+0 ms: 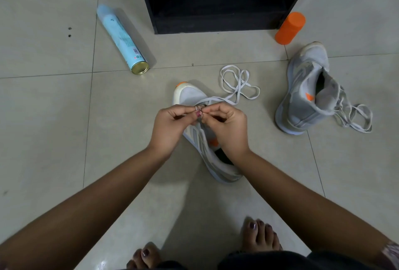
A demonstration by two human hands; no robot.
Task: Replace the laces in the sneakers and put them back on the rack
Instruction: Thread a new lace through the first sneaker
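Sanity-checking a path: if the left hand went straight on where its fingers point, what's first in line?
The right hand. The left hand points rightward at the lace tip both pinch above the near sneaker, fingers nearly touching. Both seem level, but one view leaves depth unsure.

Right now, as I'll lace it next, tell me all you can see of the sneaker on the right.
The right sneaker is grey and white, with a mesh-looking upper, pale sole and an orange mark by the collar. It lies tipped on its side on the floor, toe pointing away near the orange bottle, opening facing right. A white lace trails from it in loose loops on the tiles.
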